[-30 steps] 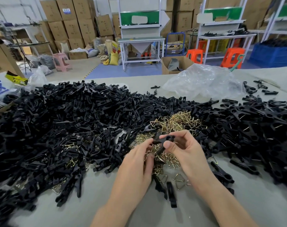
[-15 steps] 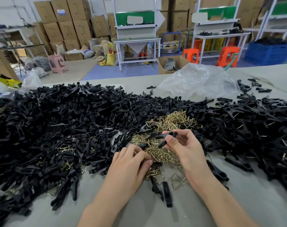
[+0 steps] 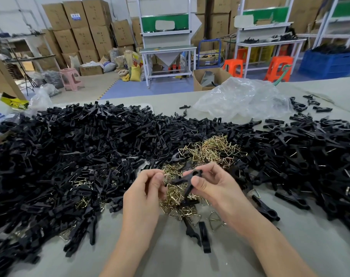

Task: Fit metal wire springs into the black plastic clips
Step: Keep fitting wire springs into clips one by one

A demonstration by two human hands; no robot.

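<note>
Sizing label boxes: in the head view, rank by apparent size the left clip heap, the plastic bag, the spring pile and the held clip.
1. Left clip heap, largest.
2-3. Plastic bag and spring pile look alike; the bag is farther, so unranked.
4. Held clip, smallest.

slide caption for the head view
Right hand pinches a black plastic clip over gold-coloured wire springs, left hand curled beside it

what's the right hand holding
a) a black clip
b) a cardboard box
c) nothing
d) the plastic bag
a: the right hand pinches a black clip between thumb and fingers, above the spring pile.
</note>
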